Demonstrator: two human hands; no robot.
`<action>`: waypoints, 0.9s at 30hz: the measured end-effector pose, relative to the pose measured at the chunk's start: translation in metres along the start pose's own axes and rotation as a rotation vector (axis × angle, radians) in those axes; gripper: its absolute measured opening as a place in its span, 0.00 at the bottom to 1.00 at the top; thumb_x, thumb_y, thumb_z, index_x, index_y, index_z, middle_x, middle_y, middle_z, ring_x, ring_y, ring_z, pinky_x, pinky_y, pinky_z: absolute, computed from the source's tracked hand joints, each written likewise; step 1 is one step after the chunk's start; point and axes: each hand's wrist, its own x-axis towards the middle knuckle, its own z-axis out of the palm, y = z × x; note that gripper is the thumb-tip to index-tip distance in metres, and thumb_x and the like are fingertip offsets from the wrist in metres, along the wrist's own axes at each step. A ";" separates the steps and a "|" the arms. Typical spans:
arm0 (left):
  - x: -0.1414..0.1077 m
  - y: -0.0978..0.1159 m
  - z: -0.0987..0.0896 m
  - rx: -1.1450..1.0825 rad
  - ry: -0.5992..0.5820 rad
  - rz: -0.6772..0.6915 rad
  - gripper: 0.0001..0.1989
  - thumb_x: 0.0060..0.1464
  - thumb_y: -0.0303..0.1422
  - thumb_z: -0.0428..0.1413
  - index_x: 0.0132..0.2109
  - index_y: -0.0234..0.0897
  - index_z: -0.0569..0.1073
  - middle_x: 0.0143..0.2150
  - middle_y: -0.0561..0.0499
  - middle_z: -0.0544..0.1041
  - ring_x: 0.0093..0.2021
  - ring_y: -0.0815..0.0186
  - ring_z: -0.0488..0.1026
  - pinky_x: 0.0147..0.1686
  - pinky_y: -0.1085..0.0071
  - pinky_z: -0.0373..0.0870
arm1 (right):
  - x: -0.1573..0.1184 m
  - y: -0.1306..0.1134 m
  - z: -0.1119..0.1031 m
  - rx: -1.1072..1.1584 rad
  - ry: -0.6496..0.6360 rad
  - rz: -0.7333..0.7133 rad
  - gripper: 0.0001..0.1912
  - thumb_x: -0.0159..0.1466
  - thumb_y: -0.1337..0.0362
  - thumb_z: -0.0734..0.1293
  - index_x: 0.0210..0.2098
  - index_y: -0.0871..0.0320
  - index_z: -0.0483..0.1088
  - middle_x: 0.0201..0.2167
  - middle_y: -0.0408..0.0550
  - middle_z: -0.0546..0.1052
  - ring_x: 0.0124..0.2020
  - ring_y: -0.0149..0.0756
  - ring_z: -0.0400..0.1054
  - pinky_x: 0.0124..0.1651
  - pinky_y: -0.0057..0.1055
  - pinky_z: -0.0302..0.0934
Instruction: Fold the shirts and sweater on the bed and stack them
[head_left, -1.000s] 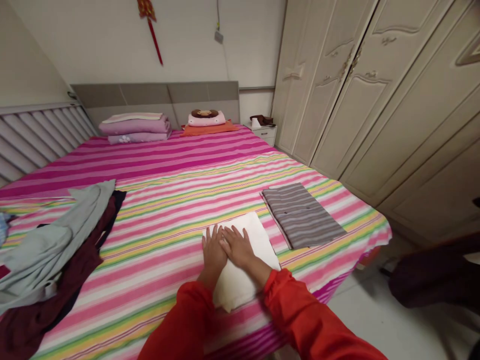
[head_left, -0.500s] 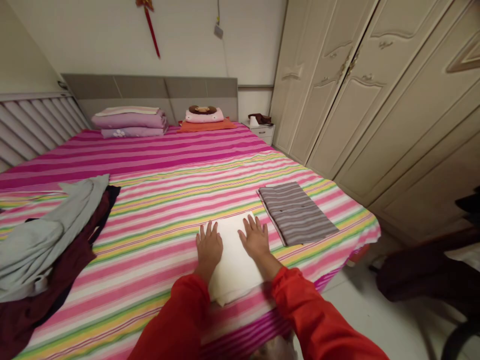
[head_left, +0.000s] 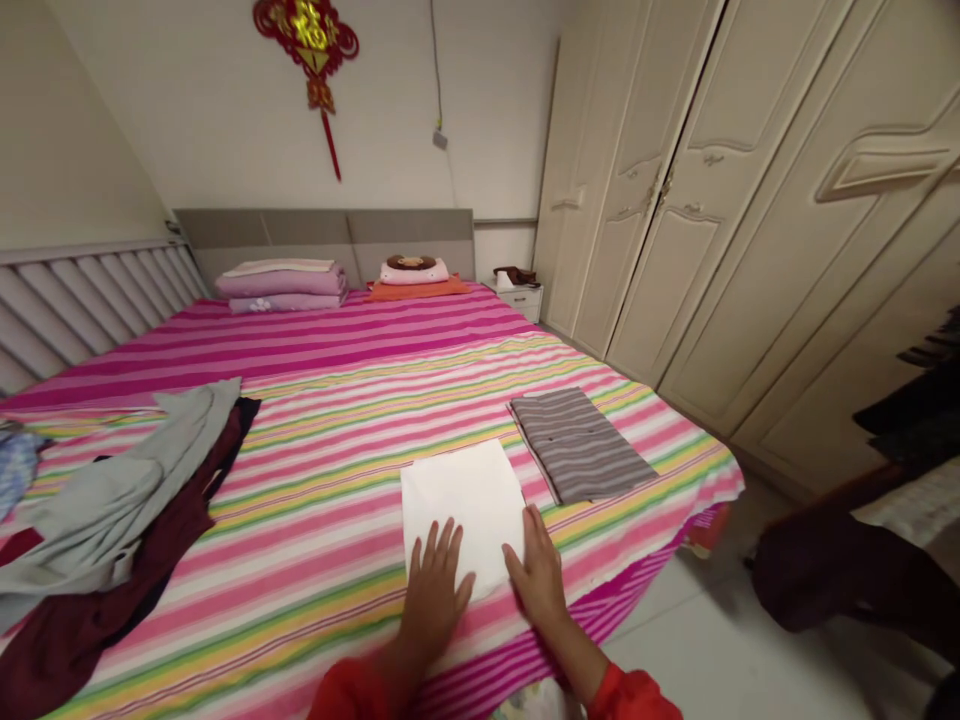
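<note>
A white folded cloth (head_left: 463,490), perhaps a garment, lies flat near the front edge of the bed. My left hand (head_left: 435,585) rests on its near left part with the fingers spread. At the cloth's near right edge is my right hand (head_left: 540,570), fingers extended and thumb apart, touching the side. Just to the right lies a folded grey striped garment (head_left: 581,445). The underside of the white cloth is hidden.
The striped bedspread (head_left: 315,530) covers the bed. A heap of grey and maroon clothes (head_left: 142,500) lies on the left. Folded purple bedding (head_left: 285,280) sits by the headboard (head_left: 262,230). A wardrobe (head_left: 675,250) stands along the right, beside a dark draped item (head_left: 817,570).
Both hands have slid back toward me, from the middle of the white cloth to its near part. The view has tilted up, showing more of the red wall ornament.
</note>
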 end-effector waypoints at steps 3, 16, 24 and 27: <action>-0.010 -0.008 -0.003 -0.152 0.073 -0.162 0.30 0.57 0.39 0.52 0.66 0.42 0.62 0.69 0.44 0.60 0.71 0.52 0.51 0.67 0.52 0.50 | 0.023 -0.001 -0.008 0.253 -0.045 0.383 0.34 0.58 0.53 0.66 0.59 0.65 0.62 0.51 0.62 0.74 0.51 0.49 0.70 0.52 0.44 0.66; 0.036 0.014 -0.095 -1.385 -0.192 -0.830 0.24 0.34 0.32 0.69 0.42 0.32 0.76 0.39 0.37 0.82 0.40 0.49 0.80 0.40 0.55 0.77 | 0.102 -0.025 -0.082 0.509 -0.482 0.388 0.13 0.43 0.63 0.74 0.28 0.58 0.72 0.23 0.41 0.76 0.27 0.36 0.70 0.30 0.30 0.64; 0.091 0.094 -0.124 -1.528 -0.312 -0.583 0.35 0.31 0.32 0.72 0.50 0.36 0.73 0.49 0.40 0.79 0.49 0.48 0.76 0.45 0.58 0.75 | 0.161 -0.023 -0.206 0.651 -0.646 0.287 0.19 0.47 0.54 0.76 0.33 0.59 0.76 0.30 0.47 0.80 0.29 0.37 0.73 0.31 0.31 0.67; 0.145 0.121 -0.117 -1.511 -0.247 -0.452 0.35 0.31 0.31 0.71 0.51 0.35 0.72 0.50 0.40 0.79 0.49 0.49 0.76 0.46 0.58 0.74 | 0.195 -0.009 -0.232 0.567 -0.482 0.277 0.22 0.46 0.51 0.76 0.36 0.59 0.76 0.30 0.48 0.79 0.27 0.36 0.71 0.28 0.30 0.64</action>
